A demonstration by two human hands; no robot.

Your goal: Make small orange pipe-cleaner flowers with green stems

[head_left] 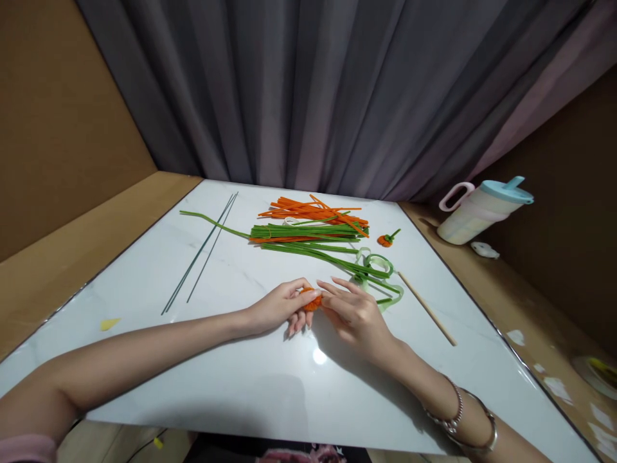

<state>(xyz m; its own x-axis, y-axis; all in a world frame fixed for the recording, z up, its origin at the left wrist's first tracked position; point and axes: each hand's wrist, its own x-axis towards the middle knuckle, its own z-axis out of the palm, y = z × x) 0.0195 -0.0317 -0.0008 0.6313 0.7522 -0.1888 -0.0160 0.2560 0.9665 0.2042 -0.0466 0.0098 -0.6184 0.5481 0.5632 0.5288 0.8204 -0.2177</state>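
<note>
Between thumb and fingers, my left hand (284,304) holds a small ridged orange pipe-cleaner ball (312,300) above the white table. My right hand (354,315) is closed against the ball's right side, its fingertips pinching there and partly hidden. A similar little orange pipe-cleaner ball with a green stem (385,240) lies farther back on the right. Beyond my hands are a pile of green pipe cleaners (308,232) and, behind it, a pile of orange pipe cleaners (308,209). A roll of green tape (379,263) with a loose strip lies close to my right hand.
On the white table (193,379), thin dark green wires (202,247) lie at left, near a yellow scrap (110,324). A wooden stick (427,308) rests at right. A tumbler with a blue lid (477,212) stands beyond the right edge, and a grey curtain (289,90) hangs behind.
</note>
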